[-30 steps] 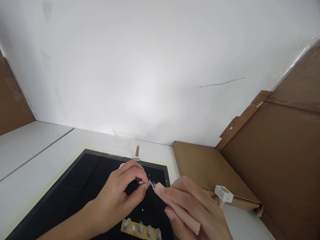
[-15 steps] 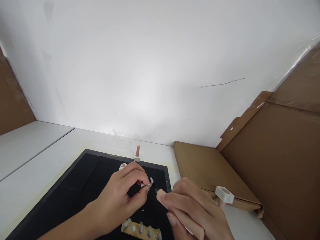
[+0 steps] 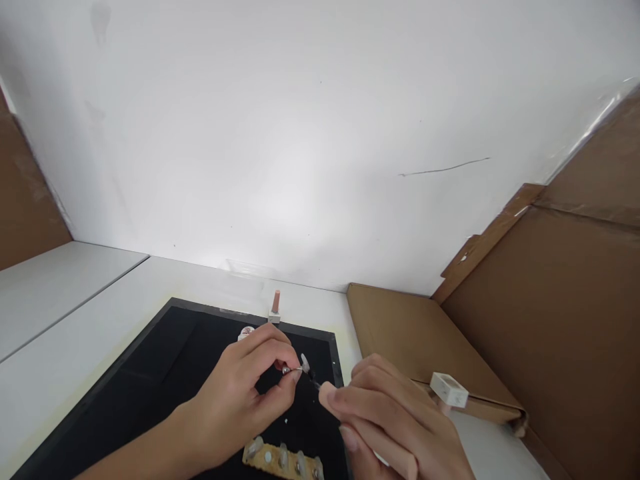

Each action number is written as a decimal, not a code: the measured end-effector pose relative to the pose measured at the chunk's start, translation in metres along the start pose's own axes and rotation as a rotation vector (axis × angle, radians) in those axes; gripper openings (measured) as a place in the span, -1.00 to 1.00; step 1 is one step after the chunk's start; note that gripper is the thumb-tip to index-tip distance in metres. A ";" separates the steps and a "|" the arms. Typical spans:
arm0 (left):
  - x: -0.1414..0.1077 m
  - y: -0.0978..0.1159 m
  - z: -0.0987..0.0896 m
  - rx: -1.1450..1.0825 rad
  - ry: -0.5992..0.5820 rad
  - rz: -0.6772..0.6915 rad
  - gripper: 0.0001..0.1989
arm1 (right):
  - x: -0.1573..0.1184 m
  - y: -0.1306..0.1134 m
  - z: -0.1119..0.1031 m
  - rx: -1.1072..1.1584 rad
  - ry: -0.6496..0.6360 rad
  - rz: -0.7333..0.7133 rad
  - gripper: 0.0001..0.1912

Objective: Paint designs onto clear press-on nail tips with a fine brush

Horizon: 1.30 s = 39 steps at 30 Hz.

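Nail tip (image 3: 305, 363) beyond left fingers (image 3: 288, 388); brush (image 3: 377, 443) near

Brown cardboard box (image 3: 400, 327); white wall (image 3: 280, 133)

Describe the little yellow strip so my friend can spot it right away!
Find the big black mat, then look at the bottom of the picture. Between the person's left hand and right hand, a bit lower down, lies the small yellow strip. Clear, see-through pieces stand in a row on it, and nothing else on the mat is that golden colour.
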<state>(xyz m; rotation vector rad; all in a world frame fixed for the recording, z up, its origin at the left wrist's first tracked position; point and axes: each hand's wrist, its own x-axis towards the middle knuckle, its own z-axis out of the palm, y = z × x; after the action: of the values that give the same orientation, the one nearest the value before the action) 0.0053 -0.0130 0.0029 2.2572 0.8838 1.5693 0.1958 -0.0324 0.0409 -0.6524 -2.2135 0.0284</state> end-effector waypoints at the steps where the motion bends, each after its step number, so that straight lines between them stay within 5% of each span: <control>1: 0.000 0.000 0.000 -0.001 0.000 -0.002 -0.81 | -0.001 0.001 -0.001 0.006 0.013 0.000 -0.76; 17: 0.000 0.001 0.001 -0.024 -0.022 -0.015 -0.81 | 0.002 0.003 0.000 0.022 0.071 -0.032 -0.71; 23: 0.000 0.001 0.002 -0.034 -0.016 0.004 -0.81 | 0.004 -0.001 0.000 -0.019 -0.043 0.014 -0.76; 39: 0.001 0.002 0.002 -0.035 0.027 -0.017 -0.81 | 0.000 0.001 -0.001 0.048 -0.019 0.007 -0.73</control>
<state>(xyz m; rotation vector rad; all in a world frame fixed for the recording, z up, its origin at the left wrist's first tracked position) 0.0077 -0.0135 0.0036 2.2036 0.8726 1.5994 0.1968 -0.0315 0.0417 -0.6354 -2.2220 0.0915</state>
